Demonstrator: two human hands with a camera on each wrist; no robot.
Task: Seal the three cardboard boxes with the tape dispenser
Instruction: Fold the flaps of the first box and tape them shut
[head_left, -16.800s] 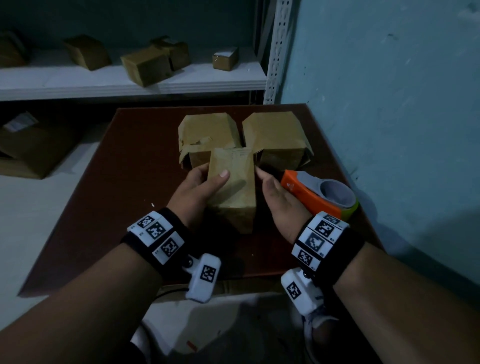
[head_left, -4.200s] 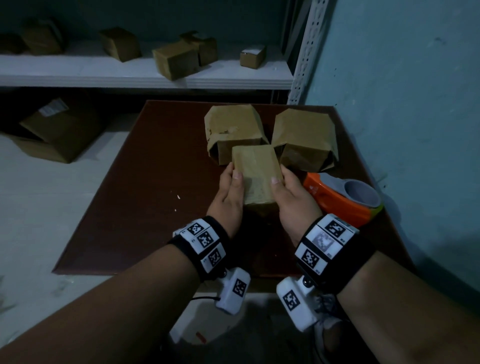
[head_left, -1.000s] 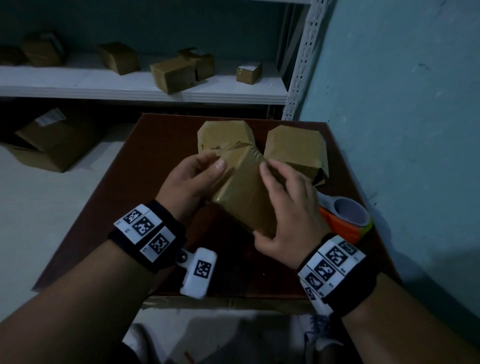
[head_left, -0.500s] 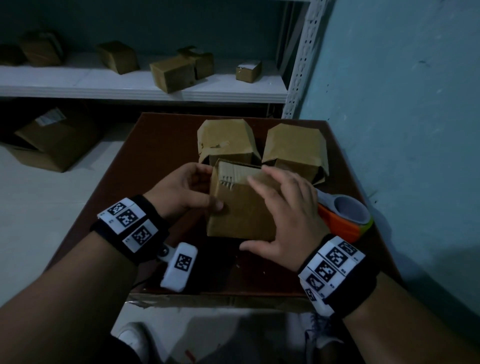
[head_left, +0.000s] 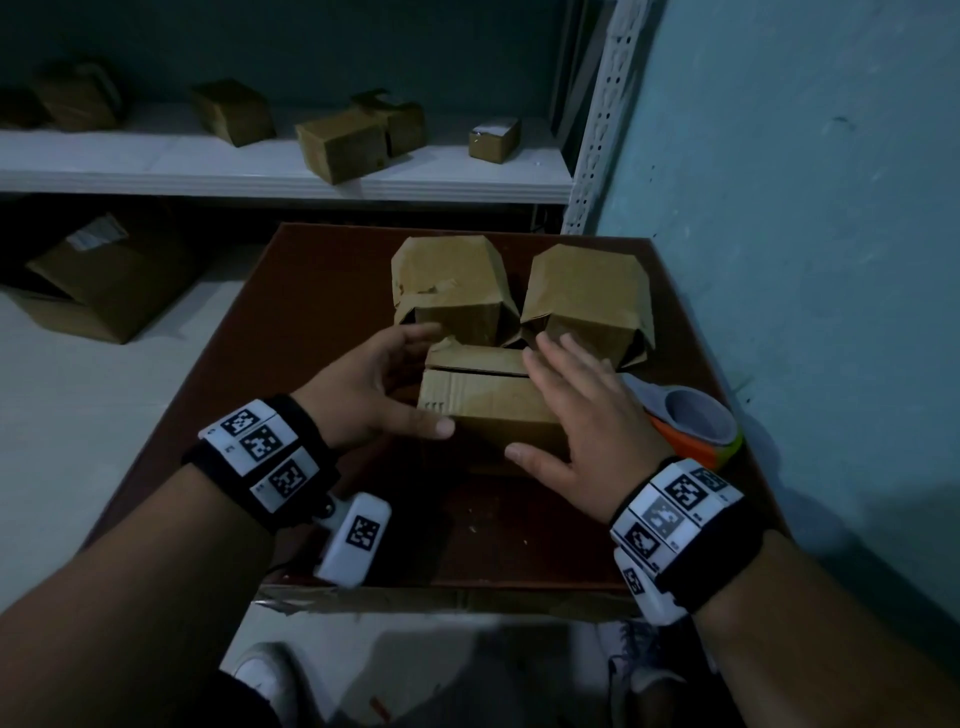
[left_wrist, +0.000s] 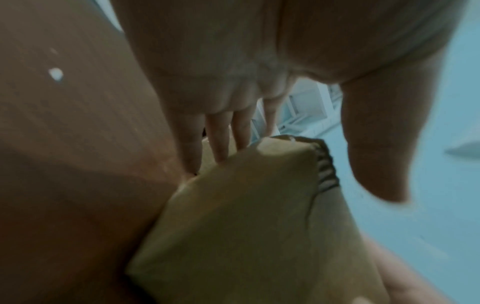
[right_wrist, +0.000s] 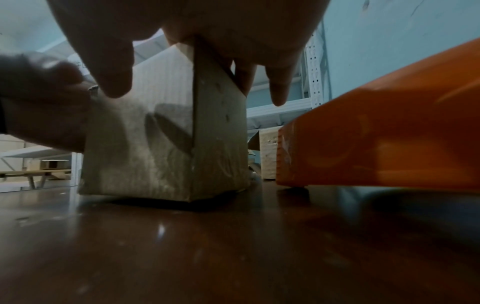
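A small cardboard box stands on the brown table, its top flaps meeting at a seam. My left hand lies against its left side with straight fingers, the thumb touching the near face. My right hand lies flat on the box's top right, fingers spread. Two more boxes stand just behind, with their flaps hanging loose. The orange tape dispenser lies to the right of my right hand, and nothing touches it. In the right wrist view the box stands beside the dispenser.
A blue wall runs close along the table's right edge. Behind the table a white shelf carries several small boxes. A larger carton lies on the floor at the left. Bare tabletop shows to the left and in front of the boxes.
The small box, tilted up between both hands a second ago, now stands flat on the table. My right hand has come to lie on its top, and my left hand has loosened at its side.
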